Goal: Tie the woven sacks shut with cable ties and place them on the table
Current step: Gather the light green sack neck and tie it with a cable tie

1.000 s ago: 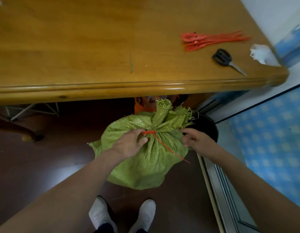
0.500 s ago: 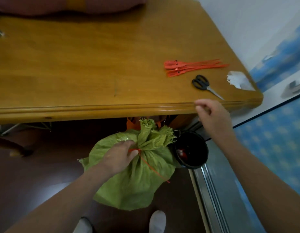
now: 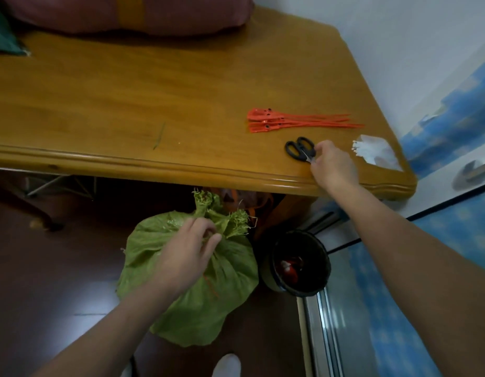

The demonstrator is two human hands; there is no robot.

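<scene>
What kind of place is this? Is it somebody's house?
Probably a room in a home. There's a big wooden table with what looks like a pink cushion at its far end, a small bin on the dark floor, and a sliding-door track beside it.

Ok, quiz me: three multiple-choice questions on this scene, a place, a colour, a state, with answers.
1. Where are the scissors? A) floor B) table C) bucket
2. Colour of the spare cable ties? A) orange-red B) blue C) white
3. The left hand is: A) hanging free B) gripping the green sack C) lifting scissors
Answers: B, they lie on the wood by the right hand; A, the bundle is orange-red; B, its fingers close on the sack's neck.
</scene>
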